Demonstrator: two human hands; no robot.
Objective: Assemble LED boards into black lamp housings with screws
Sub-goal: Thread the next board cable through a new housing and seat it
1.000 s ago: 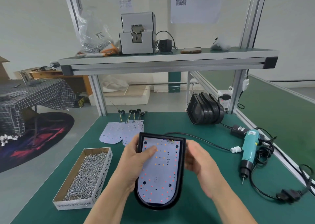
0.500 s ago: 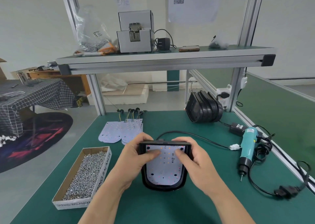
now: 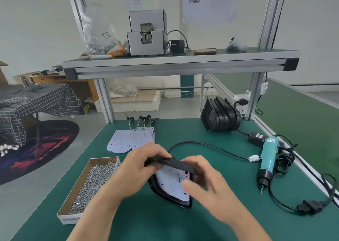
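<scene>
Black housing [image 3: 170, 162] now tipped up from flat, far edge raised, near end down at green surface [image 3: 220, 130]. LED board [image 3: 172, 182] inside. Left hand [image 3: 141, 171] grips the far-left corner. Right hand [image 3: 207, 184] blurred at right edge; grip unclear.

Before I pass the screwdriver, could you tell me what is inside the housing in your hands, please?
A white LED board lies inside the black housing. Its upper part is hidden behind the raised rim, left hand and right hand.
</scene>
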